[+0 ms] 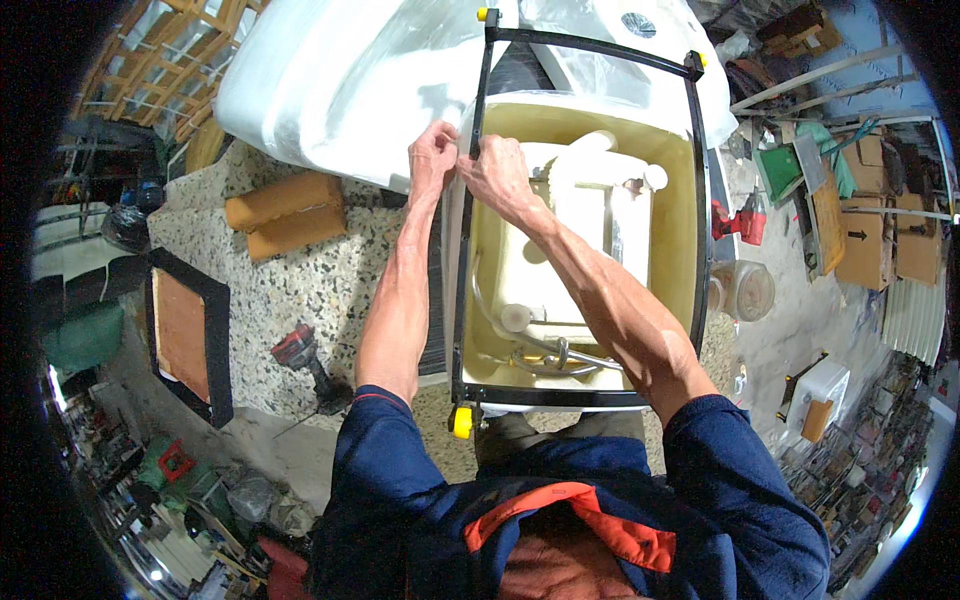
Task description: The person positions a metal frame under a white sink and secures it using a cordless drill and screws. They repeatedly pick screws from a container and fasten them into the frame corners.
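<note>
A black metal frame (580,397) with yellow corner caps lies over a cream tub (682,330). My left hand (433,150) is just outside the frame's left rail, fingers pinched together. Across that same rail reaches my right hand (498,172), its fingers closed at the bar, close to the left fingertips. What either hand pinches is too small or hidden to make out. Inside the tub sit a white plastic unit (560,270), a white pipe (583,150) and a bent metal hose (560,365), partly covered by my right forearm.
White plastic-wrapped shells (330,80) stand beyond the tub. To the left are a brown cardboard piece (290,212), a red and black power drill (300,355) and a black-edged panel (187,335). Another red power tool (740,222) and a clear round container (750,290) are on the right.
</note>
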Action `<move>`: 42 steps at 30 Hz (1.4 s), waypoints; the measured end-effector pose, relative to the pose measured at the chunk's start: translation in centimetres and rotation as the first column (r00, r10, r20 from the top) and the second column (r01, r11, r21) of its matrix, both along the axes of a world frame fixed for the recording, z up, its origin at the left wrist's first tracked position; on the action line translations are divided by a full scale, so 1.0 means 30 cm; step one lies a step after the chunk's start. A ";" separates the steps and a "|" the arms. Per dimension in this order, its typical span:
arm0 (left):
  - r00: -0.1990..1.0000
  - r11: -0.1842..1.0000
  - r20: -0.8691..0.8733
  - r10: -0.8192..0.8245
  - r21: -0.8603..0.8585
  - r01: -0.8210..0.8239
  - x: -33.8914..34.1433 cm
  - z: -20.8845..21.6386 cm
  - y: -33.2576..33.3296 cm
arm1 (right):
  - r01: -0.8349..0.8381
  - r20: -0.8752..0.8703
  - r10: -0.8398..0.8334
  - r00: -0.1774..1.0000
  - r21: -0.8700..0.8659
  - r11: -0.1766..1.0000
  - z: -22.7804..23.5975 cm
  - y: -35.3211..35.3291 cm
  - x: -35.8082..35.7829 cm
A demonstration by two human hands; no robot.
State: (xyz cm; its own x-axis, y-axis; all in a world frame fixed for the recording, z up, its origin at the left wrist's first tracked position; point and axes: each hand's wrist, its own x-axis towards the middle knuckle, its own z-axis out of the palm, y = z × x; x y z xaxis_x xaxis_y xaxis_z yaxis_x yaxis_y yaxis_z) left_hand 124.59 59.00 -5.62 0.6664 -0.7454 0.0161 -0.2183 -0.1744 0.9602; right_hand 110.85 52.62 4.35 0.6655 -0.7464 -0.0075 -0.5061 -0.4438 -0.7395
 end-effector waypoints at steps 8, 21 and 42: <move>0.815 0.967 0.531 -0.233 0.215 0.136 0.028 0.084 -0.032 | 0.072 -0.149 -0.056 0.987 0.108 0.991 0.013 -0.011 0.009; 0.888 0.928 -0.451 0.088 0.361 0.091 -0.022 -0.131 -0.006 | -0.174 -0.139 0.205 0.969 0.208 0.962 0.043 -0.091 -0.120; 0.604 0.805 0.633 -0.484 0.051 0.592 -0.740 0.253 -0.782 | 0.403 -0.001 -0.427 0.904 -0.330 0.853 -0.006 -0.419 -1.007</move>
